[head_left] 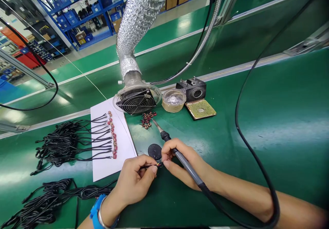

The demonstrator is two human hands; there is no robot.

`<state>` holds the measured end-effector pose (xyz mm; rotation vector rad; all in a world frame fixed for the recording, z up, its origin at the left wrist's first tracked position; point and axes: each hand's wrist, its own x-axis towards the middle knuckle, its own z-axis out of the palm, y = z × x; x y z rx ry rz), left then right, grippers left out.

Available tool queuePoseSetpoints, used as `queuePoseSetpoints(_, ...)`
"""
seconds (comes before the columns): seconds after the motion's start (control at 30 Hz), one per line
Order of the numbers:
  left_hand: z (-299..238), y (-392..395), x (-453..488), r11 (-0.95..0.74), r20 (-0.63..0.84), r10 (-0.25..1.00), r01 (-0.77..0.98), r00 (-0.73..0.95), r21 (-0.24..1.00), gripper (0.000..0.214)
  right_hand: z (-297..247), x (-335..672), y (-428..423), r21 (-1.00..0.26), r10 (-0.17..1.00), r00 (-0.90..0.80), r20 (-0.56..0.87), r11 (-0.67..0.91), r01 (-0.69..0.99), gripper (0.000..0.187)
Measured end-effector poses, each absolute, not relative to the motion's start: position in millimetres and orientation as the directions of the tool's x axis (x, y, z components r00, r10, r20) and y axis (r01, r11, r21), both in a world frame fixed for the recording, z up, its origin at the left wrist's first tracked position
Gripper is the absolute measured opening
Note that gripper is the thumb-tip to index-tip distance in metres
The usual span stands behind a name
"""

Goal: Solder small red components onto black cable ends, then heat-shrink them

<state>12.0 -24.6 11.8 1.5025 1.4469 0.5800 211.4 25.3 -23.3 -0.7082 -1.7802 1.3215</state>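
My left hand (133, 182) pinches a thin black cable (144, 167) between thumb and forefinger, near its end where fine coloured wires (159, 164) stick out. In my right hand (191, 164) lies a soldering iron (187, 166), its tip pointing away towards a small heap of red and black parts (147, 120). The right thumb and forefinger are also close together at the wire ends; whether they grip them is hard to tell. Just behind the fingertips is a round black disc (154, 151).
A fume extractor fan (137, 102) stands under a foil duct (144, 16). Beside it are a solder-filled bowl (173, 100) and an iron stand with a yellow sponge (202, 109). Cables with red end parts cross white paper (102, 170); black cable bundles (59, 143) lie left.
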Motion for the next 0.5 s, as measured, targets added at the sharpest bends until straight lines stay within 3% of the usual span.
queuePoseSetpoints(0.2,16,-25,13,0.037,-0.248,0.935,0.625,0.254,0.780,0.024,-21,215,24,-0.960,0.770,-0.595,0.232,0.280,-0.012,0.023)
queuePoseSetpoints(0.5,23,-21,16,-0.147,-0.165,0.901,0.640,0.401,0.754,0.017,-14,222,26,-0.928,0.676,-0.709,0.201,0.364,0.084,0.029)
